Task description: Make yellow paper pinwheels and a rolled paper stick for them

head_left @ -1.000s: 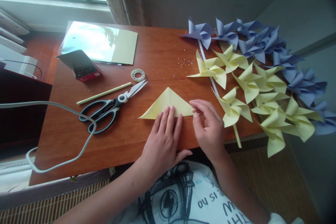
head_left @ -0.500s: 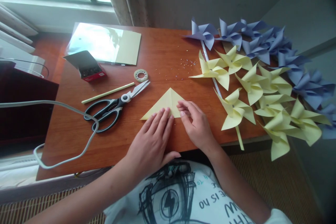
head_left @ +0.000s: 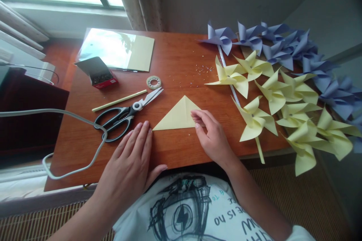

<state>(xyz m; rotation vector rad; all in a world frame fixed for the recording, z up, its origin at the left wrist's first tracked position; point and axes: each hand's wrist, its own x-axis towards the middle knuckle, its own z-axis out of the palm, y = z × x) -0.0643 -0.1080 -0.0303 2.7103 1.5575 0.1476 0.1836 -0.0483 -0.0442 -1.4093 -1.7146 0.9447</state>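
A sheet of yellow paper (head_left: pixel 175 116), folded into a triangle with a crease down from its peak, lies flat on the wooden table (head_left: pixel 175 147). My left hand (head_left: pixel 127 158) rests flat and open, its fingertips just left of the paper's left corner and close to the scissors handles. With bent fingers, my right hand (head_left: pixel 212 133) holds the right side of the paper and hides much of that corner. The scissors (head_left: pixel 128 115), black-handled with blades apart, lie to the left of the paper.
A tape roll (head_left: pixel 154 82), a yellow paper stick (head_left: pixel 118 101), a red open box (head_left: pixel 102 77) and a glossy packet of paper (head_left: pixel 113 49) lie left and behind. Yellow pinwheels (head_left: pixel 256 118) and blue pinwheels (head_left: pixel 220 37) crowd the right. A white cable (head_left: pixel 93 154) crosses the left side.
My left hand has slid left off the paper to its left corner, uncovering the bottom edge. My right hand stays at the paper's right side.
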